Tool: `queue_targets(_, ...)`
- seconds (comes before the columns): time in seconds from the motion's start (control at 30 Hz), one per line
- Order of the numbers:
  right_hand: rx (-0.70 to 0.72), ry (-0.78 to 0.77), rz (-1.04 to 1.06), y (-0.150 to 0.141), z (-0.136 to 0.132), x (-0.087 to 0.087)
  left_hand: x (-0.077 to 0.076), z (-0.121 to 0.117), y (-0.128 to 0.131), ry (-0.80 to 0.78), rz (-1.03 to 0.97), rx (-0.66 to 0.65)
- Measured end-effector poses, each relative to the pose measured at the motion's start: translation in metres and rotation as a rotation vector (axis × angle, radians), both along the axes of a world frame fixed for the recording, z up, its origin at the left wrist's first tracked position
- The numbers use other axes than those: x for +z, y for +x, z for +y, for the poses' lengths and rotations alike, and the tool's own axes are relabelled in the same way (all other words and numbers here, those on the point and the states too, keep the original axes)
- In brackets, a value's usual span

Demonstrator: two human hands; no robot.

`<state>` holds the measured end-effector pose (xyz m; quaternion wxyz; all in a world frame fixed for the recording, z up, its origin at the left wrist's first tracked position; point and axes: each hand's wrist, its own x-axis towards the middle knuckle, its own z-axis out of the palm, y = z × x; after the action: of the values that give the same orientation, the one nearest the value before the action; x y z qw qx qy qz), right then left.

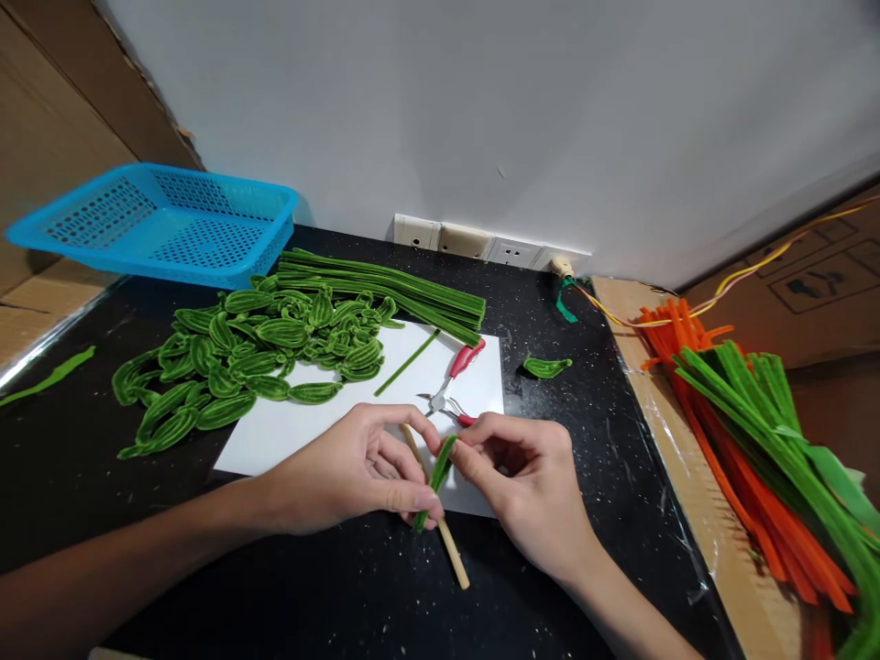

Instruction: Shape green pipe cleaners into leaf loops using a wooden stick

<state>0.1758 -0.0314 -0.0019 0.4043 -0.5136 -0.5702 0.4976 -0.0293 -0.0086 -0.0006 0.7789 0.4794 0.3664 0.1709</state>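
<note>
Between my two hands is a green pipe-cleaner leaf (442, 464), tilted with its upper end to the right. My left hand (381, 467) pinches its lower end between thumb and fingers. At the upper end, the thumb and forefinger of my right hand (526, 477) close on it. Beneath them a thin wooden stick (452, 552) lies slanted, partly hidden by my left hand. Red-handled pliers (459, 365) rest with their jaws apart on a white sheet (330, 431), just beyond my hands. A single straight green pipe cleaner (407, 362) lies on that sheet.
A heap of finished-looking green leaves (275, 339) spreads at left, before a bundle of green pipe cleaners (385, 291). A blue basket (226, 261) stands behind. One leaf (547, 368) lies at right. Orange (770, 522) and green bundles (776, 431) rest on cardboard near a yellow cord (742, 272).
</note>
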Motion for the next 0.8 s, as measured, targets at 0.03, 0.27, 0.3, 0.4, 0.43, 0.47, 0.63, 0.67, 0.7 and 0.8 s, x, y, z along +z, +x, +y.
queue_targets(0.03,-0.003,0.013,-0.012,0.000,0.000,0.000,0.000,0.000,0.000,-0.001,0.012,0.000)
queue_targets(0.27,-0.024,0.130,-0.100,0.003,-0.001,0.000,0.001,0.001,-0.002,-0.001,0.037,-0.027)
queue_targets(0.3,-0.029,0.144,-0.107,0.003,-0.001,0.000,0.002,0.001,-0.002,0.007,0.050,-0.031)
queue_targets(0.4,-0.036,0.150,-0.107,0.004,-0.001,0.000,0.003,0.001,-0.002,0.027,0.082,-0.026)
queue_targets(0.43,-0.038,0.143,-0.099,0.004,0.000,0.000,0.003,0.001,-0.002,0.030,0.081,-0.021)
queue_targets(0.47,-0.040,0.131,-0.086,0.005,0.001,0.000,0.003,0.002,-0.002,0.029,0.074,-0.016)
queue_targets(0.63,-0.059,0.040,0.047,0.006,0.006,0.001,0.002,0.006,-0.005,0.026,0.011,0.009)
queue_targets(0.67,-0.054,0.021,0.076,0.007,0.007,0.001,0.002,0.007,-0.007,0.034,0.005,0.022)
queue_targets(0.7,-0.046,0.004,0.103,0.008,0.007,0.002,0.002,0.008,-0.008,0.047,0.003,0.038)
queue_targets(0.8,0.025,-0.013,0.204,0.011,0.008,0.004,0.004,0.010,-0.011,0.108,0.029,0.096)
